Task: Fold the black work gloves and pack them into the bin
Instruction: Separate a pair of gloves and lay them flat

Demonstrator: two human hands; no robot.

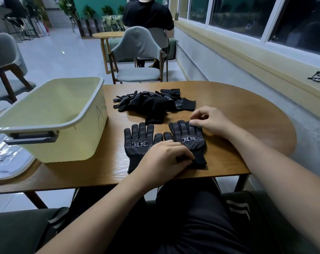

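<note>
Black work gloves lie on a wooden table [228, 110], all to the right of a pale green bin [73, 143] that stands open on the table's left part with a letter A marked on its side wall. A grey chair [137, 52] stands beyond the bin, past the table's far edge. A clear lid [7, 162] lies left of the bin, near its handle. A loose pile of gloves [151, 103] sits just right of the bin's far corner. Closer to the person, two gloves lie flat, dotted palms up and fingers pointing away: the near glove [139, 140] just right of the bin, and the far glove [188, 136] beside it, farther from the bin. The left hand [164, 158] rests over the near glove's cuff, its curled fingers pinching the far glove's cuff. The right hand [210, 121], farthest from the bin, has its fingers bent and pinches the far glove's fingertips. Glasses [319, 77] rest on the window ledge, well right of the bin.
</note>
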